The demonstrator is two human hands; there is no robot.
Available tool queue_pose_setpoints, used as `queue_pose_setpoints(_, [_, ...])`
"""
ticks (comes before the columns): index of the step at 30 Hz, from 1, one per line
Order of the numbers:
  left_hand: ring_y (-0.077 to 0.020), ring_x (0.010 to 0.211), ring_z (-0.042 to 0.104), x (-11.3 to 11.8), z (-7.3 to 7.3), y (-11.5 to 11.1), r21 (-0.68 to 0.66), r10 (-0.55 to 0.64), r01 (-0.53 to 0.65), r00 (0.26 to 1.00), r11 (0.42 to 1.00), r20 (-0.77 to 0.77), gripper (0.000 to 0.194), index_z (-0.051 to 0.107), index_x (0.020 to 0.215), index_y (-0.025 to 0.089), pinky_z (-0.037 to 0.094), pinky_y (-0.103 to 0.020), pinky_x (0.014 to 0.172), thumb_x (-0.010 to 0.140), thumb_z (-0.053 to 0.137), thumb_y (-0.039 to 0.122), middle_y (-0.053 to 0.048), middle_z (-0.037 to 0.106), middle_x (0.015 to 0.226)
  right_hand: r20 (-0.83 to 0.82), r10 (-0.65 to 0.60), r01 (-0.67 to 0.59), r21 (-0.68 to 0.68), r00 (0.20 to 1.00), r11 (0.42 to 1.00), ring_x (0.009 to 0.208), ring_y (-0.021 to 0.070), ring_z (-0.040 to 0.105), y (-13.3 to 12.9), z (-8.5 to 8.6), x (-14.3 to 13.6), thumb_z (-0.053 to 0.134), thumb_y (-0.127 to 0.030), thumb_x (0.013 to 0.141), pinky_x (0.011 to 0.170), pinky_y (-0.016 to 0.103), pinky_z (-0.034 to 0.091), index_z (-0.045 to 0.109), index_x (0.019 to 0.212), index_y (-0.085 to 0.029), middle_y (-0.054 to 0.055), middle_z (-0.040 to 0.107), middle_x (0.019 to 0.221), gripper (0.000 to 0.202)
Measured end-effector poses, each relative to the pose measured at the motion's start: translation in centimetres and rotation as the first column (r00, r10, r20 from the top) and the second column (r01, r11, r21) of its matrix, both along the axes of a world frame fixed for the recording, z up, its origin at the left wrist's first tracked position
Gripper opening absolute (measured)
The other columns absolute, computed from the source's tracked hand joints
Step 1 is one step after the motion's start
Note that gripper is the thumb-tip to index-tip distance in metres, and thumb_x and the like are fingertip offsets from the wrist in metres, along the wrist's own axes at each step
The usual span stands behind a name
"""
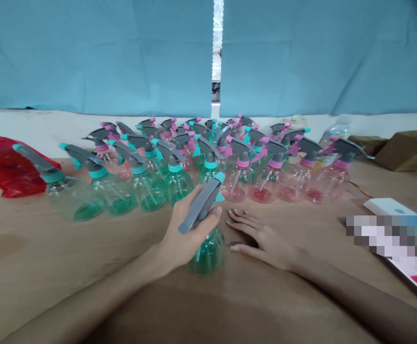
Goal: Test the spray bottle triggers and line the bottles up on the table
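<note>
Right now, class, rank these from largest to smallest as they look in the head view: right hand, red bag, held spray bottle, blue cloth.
1. Blue cloth
2. Red bag, cut off by the picture's edge
3. Spray bottle and right hand: too alike to rank; the left hand hides part of the bottle.

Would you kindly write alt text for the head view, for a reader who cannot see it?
A left hand grips a clear green spray bottle with a grey trigger head, and the right hand rests palm down beside it on a brown tabletop. Behind them stand rows of green and pink spray bottles, with a red plastic bag at far left.
</note>
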State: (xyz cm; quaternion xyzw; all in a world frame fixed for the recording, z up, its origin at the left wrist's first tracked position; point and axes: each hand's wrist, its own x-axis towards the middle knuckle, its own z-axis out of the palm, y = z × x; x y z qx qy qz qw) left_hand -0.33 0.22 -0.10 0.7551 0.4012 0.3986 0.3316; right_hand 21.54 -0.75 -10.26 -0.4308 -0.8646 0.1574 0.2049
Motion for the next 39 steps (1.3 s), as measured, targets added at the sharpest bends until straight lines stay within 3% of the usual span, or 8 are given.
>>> queue_pose_setpoints(10, [-0.0126, 0.057, 0.040, -0.2, 0.5, -0.1, 0.052, 0.002, 0.000, 0.999, 0.999, -0.046, 0.011, 0.055, 0.082, 0.021, 0.036, -0.027, 0.056, 0.085, 0.052, 0.031, 0.004, 0.046, 0.066, -0.012, -0.008, 0.008, 0.012, 1.000, 1.000, 0.138, 0.0253, 0.028, -0.1, 0.1, 0.0, 0.049, -0.054, 0.088, 0.112, 0.050, 0.027, 0.042, 0.139, -0.023, 0.007, 0.037, 0.147, 0.060])
queue_pose_setpoints(18, [-0.0156, 0.067, 0.051, -0.4, 0.4, 0.1, 0.049, -0.061, 0.062, 0.998, 0.997, -0.007, 0.011, 0.056, 0.086, 0.021, 0.040, -0.029, 0.061, 0.086, 0.050, 0.030, -0.001, 0.058, 0.079, 0.049, -0.014, 0.013, 0.032, 0.999, 0.999, 0.138, 0.0244, 0.029, -0.1, 0.3, -0.2, 0.045, -0.055, 0.089, 0.112, 0.049, 0.028, 0.044, 0.137, -0.018, 0.009, 0.038, 0.146, 0.061])
queue_pose_setpoints(21, [-0.0139, 0.062, 0.047, -0.4, 0.5, 0.0, 0.046, -0.082, 0.081, 0.997, 0.996, 0.007, 0.012, 0.055, 0.083, 0.021, 0.039, -0.028, 0.059, 0.085, 0.051, 0.031, 0.002, 0.053, 0.072, 0.055, -0.016, 0.014, 0.040, 0.998, 0.999, 0.138, 0.0244, 0.029, -0.1, 0.4, -0.3, 0.045, -0.056, 0.089, 0.112, 0.049, 0.028, 0.044, 0.138, -0.020, 0.008, 0.039, 0.146, 0.061])
queue_pose_setpoints(26, [-0.0122, 0.057, 0.041, -0.5, 0.6, -0.4, 0.006, -0.020, 0.021, 1.000, 1.000, -0.021, 0.013, 0.055, 0.090, 0.021, 0.037, -0.026, 0.056, 0.086, 0.051, 0.033, 0.005, 0.046, 0.065, 0.078, -0.027, 0.026, 0.013, 0.997, 1.000, 0.137, 0.0254, 0.030, -0.3, 0.9, -0.5, 0.044, -0.058, 0.088, 0.112, 0.048, 0.028, 0.046, 0.137, -0.019, 0.010, 0.039, 0.146, 0.063])
queue_pose_setpoints(33, [-0.0146, 0.067, 0.055, -1.5, -0.6, 0.0, 0.075, 0.034, -0.033, 0.999, 0.997, -0.012, 0.021, 0.055, 0.104, 0.024, 0.045, -0.027, 0.063, 0.087, 0.056, 0.036, 0.003, 0.057, 0.076, 0.077, -0.036, 0.047, -0.139, 0.996, 0.989, 0.133, 0.0270, 0.038, -1.8, 3.0, -1.0, 0.046, -0.063, 0.084, 0.108, 0.047, 0.034, 0.040, 0.140, -0.021, 0.009, 0.039, 0.147, 0.070])
queue_pose_setpoints(39, [-0.0193, 0.088, 0.063, -2.3, -0.7, -0.4, 0.114, 0.047, -0.044, 0.999, 0.992, -0.018, 0.034, 0.050, 0.117, 0.028, 0.049, -0.033, 0.075, 0.086, 0.060, 0.038, -0.002, 0.064, 0.102, -0.048, -0.112, 0.098, -0.231, 0.993, 0.968, 0.124, 0.0305, 0.049, -3.3, 5.9, -3.7, 0.056, -0.064, 0.077, 0.098, 0.049, 0.042, 0.038, 0.138, -0.024, 0.009, 0.049, 0.139, 0.075])
